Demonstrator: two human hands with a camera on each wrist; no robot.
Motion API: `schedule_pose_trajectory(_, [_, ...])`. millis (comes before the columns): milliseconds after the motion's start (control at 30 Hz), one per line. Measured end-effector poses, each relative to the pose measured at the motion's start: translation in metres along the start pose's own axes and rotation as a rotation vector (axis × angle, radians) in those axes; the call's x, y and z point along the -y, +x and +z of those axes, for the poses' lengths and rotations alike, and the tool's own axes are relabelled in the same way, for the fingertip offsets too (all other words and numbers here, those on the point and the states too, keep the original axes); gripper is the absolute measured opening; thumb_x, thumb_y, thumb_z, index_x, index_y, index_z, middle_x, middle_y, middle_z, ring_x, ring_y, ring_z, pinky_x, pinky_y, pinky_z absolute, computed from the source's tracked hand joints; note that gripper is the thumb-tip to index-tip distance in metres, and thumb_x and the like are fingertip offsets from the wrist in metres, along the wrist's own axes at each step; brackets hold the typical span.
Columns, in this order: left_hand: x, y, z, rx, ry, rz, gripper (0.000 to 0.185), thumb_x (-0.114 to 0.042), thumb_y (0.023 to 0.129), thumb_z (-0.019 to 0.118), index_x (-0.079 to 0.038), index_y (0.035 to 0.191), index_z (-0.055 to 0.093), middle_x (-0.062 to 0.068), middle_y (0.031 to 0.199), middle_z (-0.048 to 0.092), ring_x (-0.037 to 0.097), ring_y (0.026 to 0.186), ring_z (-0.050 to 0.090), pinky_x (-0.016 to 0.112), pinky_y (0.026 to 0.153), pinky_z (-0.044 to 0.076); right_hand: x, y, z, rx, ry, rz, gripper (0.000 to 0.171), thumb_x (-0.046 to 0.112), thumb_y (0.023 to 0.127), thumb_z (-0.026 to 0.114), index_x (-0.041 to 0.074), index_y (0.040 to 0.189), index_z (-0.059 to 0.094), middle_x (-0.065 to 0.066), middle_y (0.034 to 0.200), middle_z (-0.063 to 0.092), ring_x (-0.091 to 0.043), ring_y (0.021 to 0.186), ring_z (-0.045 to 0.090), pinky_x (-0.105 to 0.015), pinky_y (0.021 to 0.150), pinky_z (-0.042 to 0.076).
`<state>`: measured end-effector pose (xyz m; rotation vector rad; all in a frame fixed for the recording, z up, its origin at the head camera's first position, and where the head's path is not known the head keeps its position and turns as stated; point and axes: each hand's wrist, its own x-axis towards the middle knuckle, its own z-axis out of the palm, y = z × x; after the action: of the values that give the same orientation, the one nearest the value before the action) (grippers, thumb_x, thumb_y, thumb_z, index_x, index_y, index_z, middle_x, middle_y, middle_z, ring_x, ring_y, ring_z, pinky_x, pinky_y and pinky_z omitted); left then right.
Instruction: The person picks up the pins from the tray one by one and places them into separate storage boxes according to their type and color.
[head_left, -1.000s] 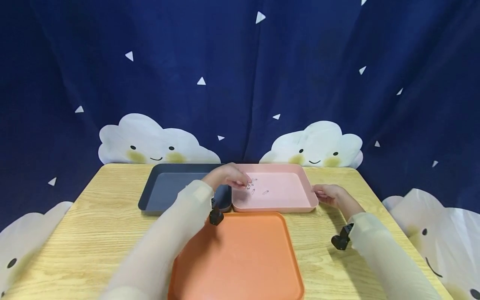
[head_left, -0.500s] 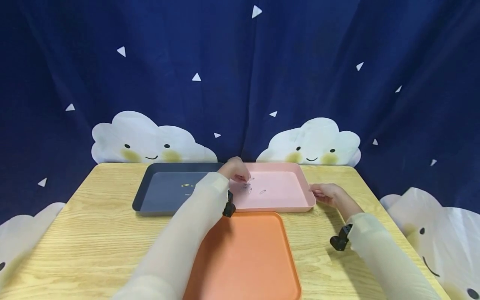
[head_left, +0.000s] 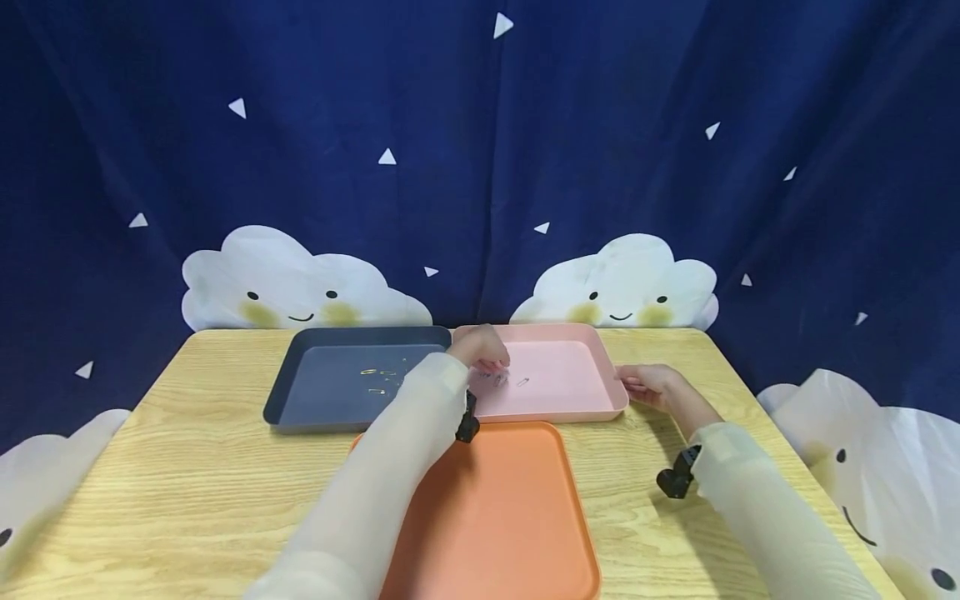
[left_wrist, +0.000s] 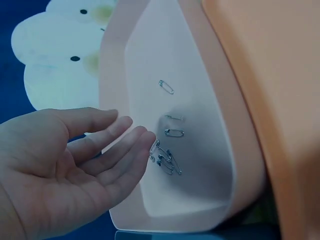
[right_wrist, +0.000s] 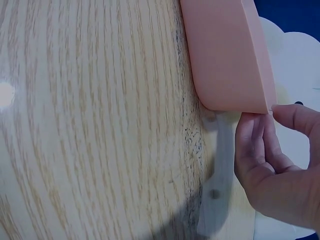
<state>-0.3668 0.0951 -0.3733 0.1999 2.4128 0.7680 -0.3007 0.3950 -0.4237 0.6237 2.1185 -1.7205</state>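
My left hand is over the left part of the pink tray. In the left wrist view its fingers are loosely bent, with the thumb apart and nothing visible between them. Their tips are beside a small cluster of silver safety pins; whether they touch it I cannot tell. Several more silver pins, among them one safety pin, lie farther along the tray floor. At the tray's right end, my right hand holds the wall by its rim, thumb at the top edge and fingers against the outside.
A dark blue-grey tray adjoins the pink one on the left, with several gold-coloured pins on its floor. In front is an orange tray, partly under my left forearm. All stand on a wooden table before a blue curtain.
My left hand and forearm have shifted right relative to the trays, uncovering gold-coloured pins in the dark tray. The right hand keeps its place at the pink tray's end.
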Motion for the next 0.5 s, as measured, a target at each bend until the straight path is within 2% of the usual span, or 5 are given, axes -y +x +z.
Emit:
schedule_pose_trajectory(100, [0.005,-0.002,0.001,-0.003,-0.051,0.07,0.024,-0.015,0.091,0.062,0.002,0.107,0.068,0.011,0.093,0.07,0.018,0.08,0.061,0.032,0.096,0.055,0.002,0.001,-0.001,0.007,0.003,-0.009,0.051,0.013,0.095,0.056,-0.008,0.139,0.042,0.01,0.073,0.064,0.0,0.071,0.061,-0.013,0.068,0.055])
schedule_pose_trajectory(267, [0.013,-0.014,0.001,0.035,-0.073,0.207,0.028,-0.016,0.092,0.06,0.002,0.113,0.067,0.018,0.115,0.069,0.029,0.1,0.066,0.038,0.098,0.054,0.0,0.001,-0.008,0.041,0.03,-0.02,0.044,0.011,0.094,0.056,-0.007,0.134,0.048,0.01,0.073,0.066,0.001,0.072,0.062,-0.014,0.071,0.056])
schedule_pose_trajectory(367, [0.022,-0.027,-0.006,0.051,-0.04,0.291,0.03,-0.019,0.093,0.059,0.001,0.114,0.067,0.017,0.116,0.068,0.029,0.104,0.067,0.039,0.097,0.055,-0.004,0.003,-0.013,0.059,0.052,-0.027,0.045,0.01,0.094,0.055,-0.008,0.134,0.047,0.01,0.073,0.068,0.0,0.073,0.064,-0.014,0.073,0.057])
schedule_pose_trajectory(433, [0.028,-0.038,-0.014,0.021,0.01,0.347,0.029,-0.021,0.092,0.059,-0.001,0.112,0.069,0.013,0.113,0.07,0.026,0.099,0.068,0.035,0.091,0.056,-0.005,0.004,-0.014,0.046,0.057,-0.035,0.042,0.011,0.093,0.057,-0.007,0.131,0.052,0.01,0.072,0.069,0.0,0.072,0.065,-0.015,0.072,0.057])
schedule_pose_trajectory(500, [0.035,-0.051,-0.025,-0.035,0.078,0.408,0.026,-0.021,0.092,0.059,-0.003,0.106,0.071,0.008,0.1,0.071,0.02,0.087,0.067,0.027,0.079,0.055,-0.007,0.004,-0.017,0.024,0.037,-0.051,0.035,0.013,0.092,0.06,-0.004,0.123,0.059,0.011,0.073,0.07,0.0,0.072,0.066,-0.015,0.072,0.057])
